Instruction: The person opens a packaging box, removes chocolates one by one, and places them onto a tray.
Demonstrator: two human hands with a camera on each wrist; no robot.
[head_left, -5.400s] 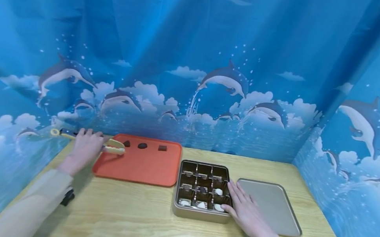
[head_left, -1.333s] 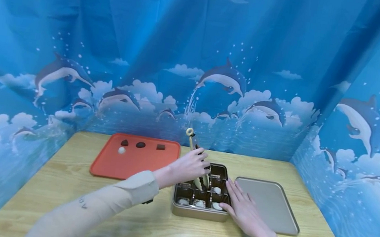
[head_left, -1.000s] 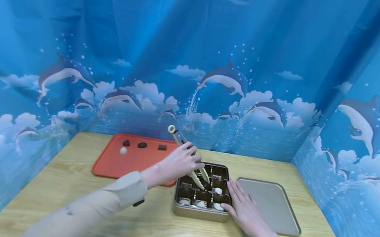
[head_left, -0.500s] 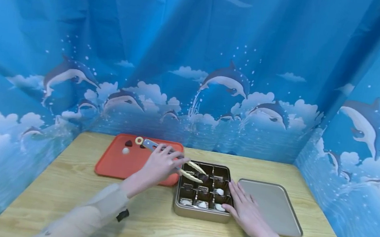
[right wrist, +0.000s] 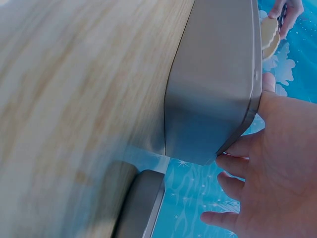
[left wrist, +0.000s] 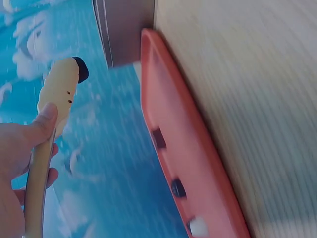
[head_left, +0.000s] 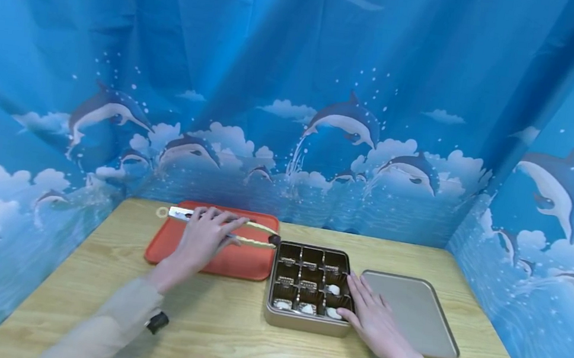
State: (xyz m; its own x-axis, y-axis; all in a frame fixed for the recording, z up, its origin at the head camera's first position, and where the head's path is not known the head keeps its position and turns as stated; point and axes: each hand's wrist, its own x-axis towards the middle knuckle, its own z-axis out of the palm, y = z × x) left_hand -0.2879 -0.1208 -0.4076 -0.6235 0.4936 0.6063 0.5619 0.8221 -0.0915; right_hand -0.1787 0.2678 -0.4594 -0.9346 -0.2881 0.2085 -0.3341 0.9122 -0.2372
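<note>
In the head view my left hand (head_left: 200, 239) grips pale-tipped tongs (head_left: 256, 242) above the orange tray (head_left: 249, 269). Their tips pinch a dark chocolate (head_left: 274, 240) near the tray's right edge, which also shows in the left wrist view as a dark piece (left wrist: 82, 69). My right hand (head_left: 376, 324) lies with extended fingers against the right rim of a metal box (head_left: 307, 323). White chocolates sit in the box's front row and in its middle-right compartment (head_left: 334, 290). The hand and tongs hide most tray pieces from the head camera.
The left wrist view shows a brown square (left wrist: 158, 138), a dark oval (left wrist: 179, 188) and a white piece (left wrist: 199, 227) on the tray, with another dark piece partly hidden. A flat metal lid (head_left: 411, 308) lies right of the box. A dolphin-print curtain (head_left: 295, 114) closes off the back.
The tongs have lifted the dark chocolate out of the box's middle compartment and moved left over the tray. Earlier, a white ball was set down on the tray. My right hand has stayed put.
</note>
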